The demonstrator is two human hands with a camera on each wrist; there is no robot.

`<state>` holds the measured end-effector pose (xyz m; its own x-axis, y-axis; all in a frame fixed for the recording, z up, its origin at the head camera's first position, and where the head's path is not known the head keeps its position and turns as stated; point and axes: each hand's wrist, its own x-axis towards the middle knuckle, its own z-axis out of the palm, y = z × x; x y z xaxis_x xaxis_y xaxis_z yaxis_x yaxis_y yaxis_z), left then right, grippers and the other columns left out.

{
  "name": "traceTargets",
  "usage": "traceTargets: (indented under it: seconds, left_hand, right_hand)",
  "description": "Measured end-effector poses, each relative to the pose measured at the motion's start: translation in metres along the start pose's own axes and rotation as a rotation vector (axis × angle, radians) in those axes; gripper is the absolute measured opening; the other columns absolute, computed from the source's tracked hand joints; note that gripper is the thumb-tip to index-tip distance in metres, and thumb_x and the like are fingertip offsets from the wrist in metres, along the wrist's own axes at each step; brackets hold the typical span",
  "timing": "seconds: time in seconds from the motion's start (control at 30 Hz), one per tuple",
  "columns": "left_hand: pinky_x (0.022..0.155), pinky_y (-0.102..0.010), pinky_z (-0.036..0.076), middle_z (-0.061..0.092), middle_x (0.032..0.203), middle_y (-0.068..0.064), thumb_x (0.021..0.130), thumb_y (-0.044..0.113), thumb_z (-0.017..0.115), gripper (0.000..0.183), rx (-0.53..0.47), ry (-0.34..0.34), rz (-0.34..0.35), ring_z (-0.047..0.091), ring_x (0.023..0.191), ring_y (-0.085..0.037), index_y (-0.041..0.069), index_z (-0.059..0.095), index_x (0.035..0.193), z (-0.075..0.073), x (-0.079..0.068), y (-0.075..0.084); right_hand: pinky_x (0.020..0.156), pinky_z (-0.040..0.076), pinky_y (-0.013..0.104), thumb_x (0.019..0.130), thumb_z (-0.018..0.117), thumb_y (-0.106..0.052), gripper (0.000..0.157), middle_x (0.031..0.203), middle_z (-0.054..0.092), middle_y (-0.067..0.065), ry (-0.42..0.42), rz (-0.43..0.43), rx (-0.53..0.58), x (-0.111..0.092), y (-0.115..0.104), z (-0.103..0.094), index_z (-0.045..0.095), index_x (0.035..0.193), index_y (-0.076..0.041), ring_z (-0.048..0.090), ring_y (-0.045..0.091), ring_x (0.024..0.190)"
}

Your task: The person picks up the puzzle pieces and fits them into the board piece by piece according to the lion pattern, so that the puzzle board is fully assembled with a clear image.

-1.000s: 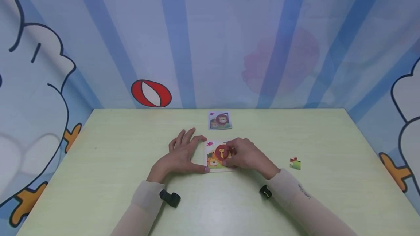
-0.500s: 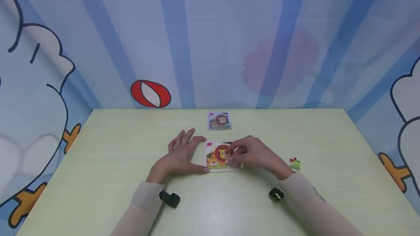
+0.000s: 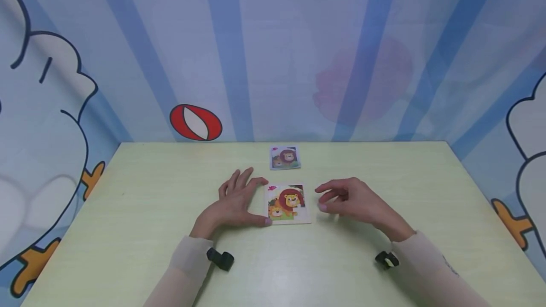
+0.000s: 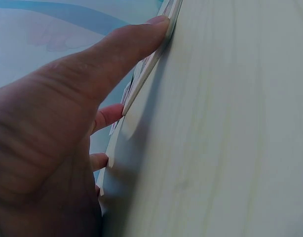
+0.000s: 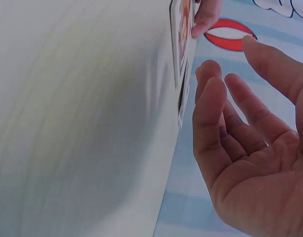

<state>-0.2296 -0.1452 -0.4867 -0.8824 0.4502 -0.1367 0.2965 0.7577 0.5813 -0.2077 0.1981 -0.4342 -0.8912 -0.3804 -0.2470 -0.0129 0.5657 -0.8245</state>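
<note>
A small square jigsaw puzzle in a pale tray (image 3: 303,218) lies on the table, showing a lion with a red mane and a smaller orange animal. Its lower right corner shows bare pale backing. My left hand (image 3: 232,205) steadies its left side, thumb at the near corner and index fingertip at the far corner, the other fingers spread. In the left wrist view the thumb (image 4: 127,47) presses at the tray's edge. My right hand (image 3: 354,200) hovers just right of the puzzle, fingers loosely bent, nothing between them. In the right wrist view its palm (image 5: 255,187) is bare.
Behind the puzzle lies a matching lion picture card (image 3: 285,158). The pale wooden table (image 3: 149,193) ends at a blue striped cloth backdrop (image 3: 281,60) with cartoon prints.
My right hand has drawn back rightward off the puzzle, uncovering its right side. It now covers the spot where a loose green and red piece lay. My left hand has stayed put.
</note>
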Motion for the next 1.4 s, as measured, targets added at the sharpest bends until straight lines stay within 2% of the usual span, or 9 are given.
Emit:
traceTargets:
  seconds: [0.3, 0.6, 0.9, 1.13, 1.4]
  left_hand:
    - [0.129, -0.074, 0.004, 0.005, 0.183, -0.012, 0.076, 0.057, 0.090, 0.099, 0.016, -0.011, -0.020, -0.005, 0.168, -0.045, 0.032, 0.042, 0.158, -0.001, -0.001, 0.001]
    - [0.127, -0.076, 0.004, 0.006, 0.182, -0.013, 0.078, 0.061, 0.088, 0.098, 0.006, -0.009, 0.001, -0.005, 0.167, -0.047, 0.031, 0.042, 0.159, -0.003, -0.002, 0.004]
    - [0.125, -0.078, 0.005, 0.009, 0.181, -0.014, 0.075, 0.067, 0.086, 0.099, -0.009, 0.012, 0.023, -0.002, 0.166, -0.049, 0.033, 0.043, 0.157, -0.001, -0.001, -0.002]
    - [0.127, -0.076, 0.003, 0.007, 0.182, -0.012, 0.076, 0.065, 0.088, 0.099, -0.004, 0.008, 0.010, -0.004, 0.167, -0.047, 0.033, 0.042, 0.158, -0.001, 0.000, -0.004]
    - [0.126, -0.077, 0.004, 0.007, 0.182, -0.012, 0.075, 0.067, 0.087, 0.099, -0.006, 0.013, 0.019, -0.003, 0.167, -0.048, 0.035, 0.042, 0.157, 0.001, 0.001, -0.005]
  right_hand:
    - [0.084, 0.060, 0.036, 0.098, 0.080, -0.034, 0.049, 0.127, 0.078, 0.010, 0.042, 0.013, -0.031, -0.018, 0.015, -0.029, 0.069, 0.140, -0.012, 0.075, 0.018, 0.102]
    - [0.079, 0.060, 0.032, 0.100, 0.077, -0.031, 0.048, 0.131, 0.076, 0.013, 0.094, 0.035, -0.103, -0.038, 0.037, -0.053, 0.068, 0.142, -0.011, 0.074, 0.020, 0.096]
    - [0.072, 0.054, 0.030, 0.098, 0.080, -0.029, 0.045, 0.126, 0.077, 0.013, 0.160, 0.067, -0.275, -0.051, 0.059, -0.069, 0.072, 0.137, -0.009, 0.067, 0.016, 0.092]
    - [0.070, 0.054, 0.027, 0.097, 0.078, -0.016, 0.042, 0.118, 0.078, 0.013, 0.140, 0.080, -0.282, -0.059, 0.072, -0.077, 0.071, 0.136, -0.004, 0.072, 0.014, 0.088]
    - [0.073, 0.052, 0.032, 0.094, 0.083, -0.025, 0.041, 0.116, 0.073, 0.013, 0.132, 0.122, -0.304, -0.059, 0.080, -0.076, 0.074, 0.128, -0.005, 0.067, 0.017, 0.092]
